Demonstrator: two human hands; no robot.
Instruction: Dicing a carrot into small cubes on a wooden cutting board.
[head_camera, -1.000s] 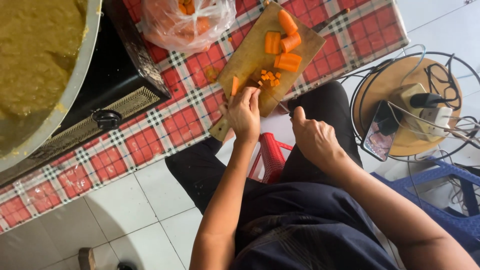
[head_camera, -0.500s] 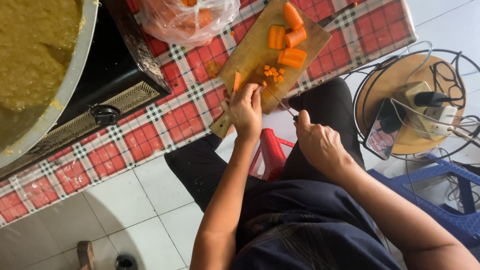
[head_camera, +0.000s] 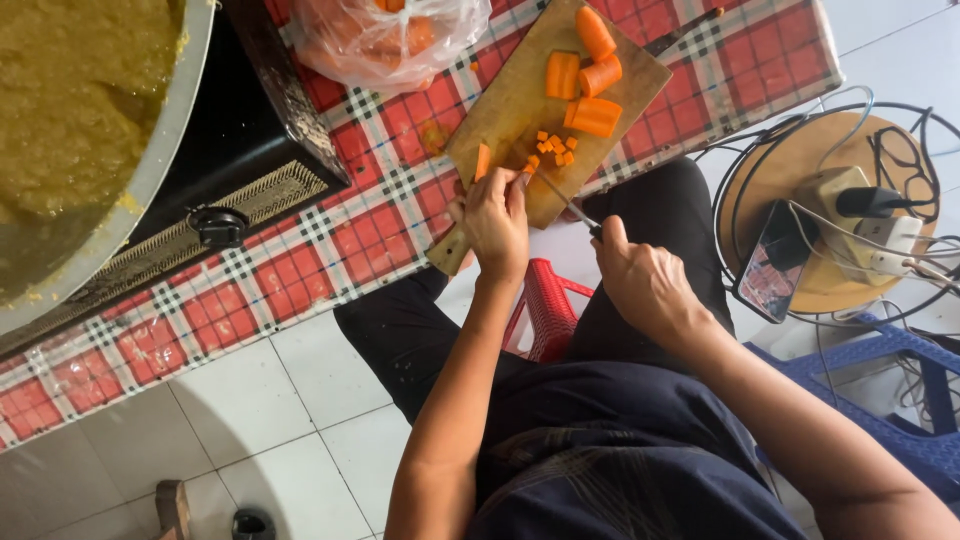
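Left hand (head_camera: 497, 222) closed over a carrot strip (head_camera: 483, 161) at the near edge of the board (head_camera: 500, 110), fingertips pinching it down. Right hand (head_camera: 645, 283) gripping a knife (head_camera: 566, 203), blade angled in toward the left fingertips, tip just beside them.

Risks, judged from this: nicked left fingertips, blade and fingers being so close on a narrow strip; strip rolling or slipping under the cut; dice (head_camera: 555, 150) scattering off the near edge, the work sitting right at the rim; board tipping, its corner overhanging the checked cloth (head_camera: 380, 215).

Counts: one strip in hand; roughly eight to ten small dice, too small for an exact tally; four larger carrot chunks (head_camera: 592, 115) farther up the board; one bag (head_camera: 385, 35) of more carrots; one big pot (head_camera: 150, 170) of yellowish mash on a black burner (head_camera: 240, 150); one red stool (head_camera: 545, 310); one phone (head_camera: 775, 272) on a round stand at right.
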